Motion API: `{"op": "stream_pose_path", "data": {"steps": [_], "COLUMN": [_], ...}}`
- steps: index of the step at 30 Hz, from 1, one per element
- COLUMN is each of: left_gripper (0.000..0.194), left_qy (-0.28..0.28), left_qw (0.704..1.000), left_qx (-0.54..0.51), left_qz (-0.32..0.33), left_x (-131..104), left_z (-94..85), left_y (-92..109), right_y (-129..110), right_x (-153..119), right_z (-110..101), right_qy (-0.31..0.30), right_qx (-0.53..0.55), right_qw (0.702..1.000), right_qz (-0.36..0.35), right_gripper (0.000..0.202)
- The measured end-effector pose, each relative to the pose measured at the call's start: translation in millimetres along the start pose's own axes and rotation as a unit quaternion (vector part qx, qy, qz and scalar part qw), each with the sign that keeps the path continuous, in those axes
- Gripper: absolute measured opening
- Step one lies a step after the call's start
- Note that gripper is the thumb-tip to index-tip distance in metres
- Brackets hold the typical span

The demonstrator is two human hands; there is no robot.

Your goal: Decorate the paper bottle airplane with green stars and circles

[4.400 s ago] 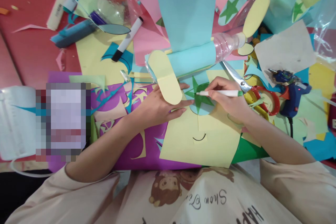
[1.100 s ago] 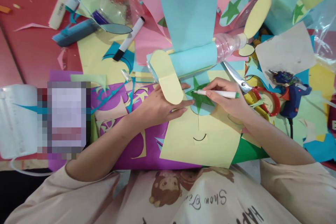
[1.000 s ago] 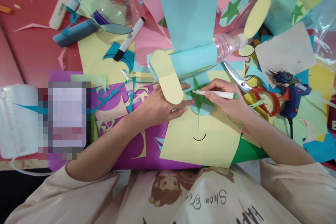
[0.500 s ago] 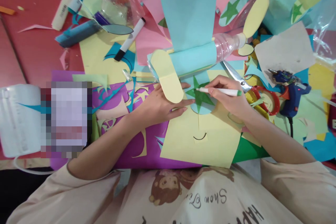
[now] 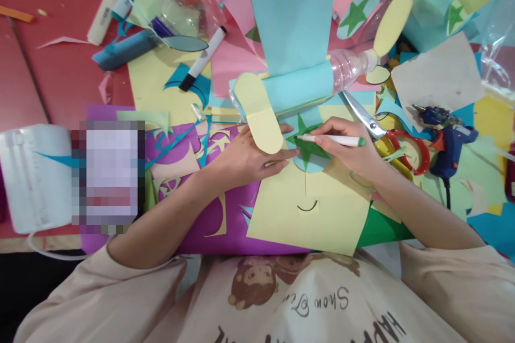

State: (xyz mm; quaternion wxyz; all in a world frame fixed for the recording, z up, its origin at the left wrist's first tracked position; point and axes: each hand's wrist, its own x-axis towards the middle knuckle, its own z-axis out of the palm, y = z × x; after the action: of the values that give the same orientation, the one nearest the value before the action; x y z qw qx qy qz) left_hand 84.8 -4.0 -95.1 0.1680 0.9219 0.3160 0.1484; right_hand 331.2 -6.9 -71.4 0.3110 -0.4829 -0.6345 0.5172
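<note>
The right hand (image 5: 353, 156) has its fingers clamped on a white marker (image 5: 344, 141), the tip at a green star (image 5: 308, 147) on light-blue paper (image 5: 316, 165) below the paper-wrapped bottle (image 5: 300, 86). The left hand (image 5: 249, 158) rests with fingers apart, fingertips at that paper's left edge. Scissors (image 5: 375, 129) and a blue glue gun (image 5: 448, 153) lie to the right.
</note>
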Motion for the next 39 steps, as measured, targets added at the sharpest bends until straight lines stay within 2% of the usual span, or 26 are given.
{"op": "stream_pose_path", "data": {"steps": [12,20,30,35,39], "left_gripper": [0.032,0.029,0.031,0.03,0.029], "left_qy": [-0.02,-0.022,-0.018,-0.012,0.001], "left_qw": [1.0,0.999,1.0,1.0,1.0], "left_qx": [-0.011,-0.01,-0.014,-0.011,0.0], "left_qz": [-0.015,-0.028,-0.02,-0.015,-0.012], "left_x": [1.6,2.1,1.6,0.7,0.3], "left_z": [-2.4,-1.5,-1.4,-1.5,-2.8], "left_y": [1.5,1.6,1.3,2.0,2.8], "right_y": [0.1,2.2,2.1,-1.0,0.5], "right_x": [3.3,1.6,1.6,5.1,6.5], "right_z": [-0.8,-1.1,-1.5,-3.0,-7.0], "right_qy": [0.041,0.012,0.012,0.074,0.146], "right_qx": [-0.01,-0.016,-0.011,0.035,0.107], "right_qw": [0.999,1.0,1.0,0.997,0.983], "right_qz": [-0.006,-0.014,0.002,0.012,-0.019], "right_gripper": [0.01,0.011,0.013,0.013,0.015]}}
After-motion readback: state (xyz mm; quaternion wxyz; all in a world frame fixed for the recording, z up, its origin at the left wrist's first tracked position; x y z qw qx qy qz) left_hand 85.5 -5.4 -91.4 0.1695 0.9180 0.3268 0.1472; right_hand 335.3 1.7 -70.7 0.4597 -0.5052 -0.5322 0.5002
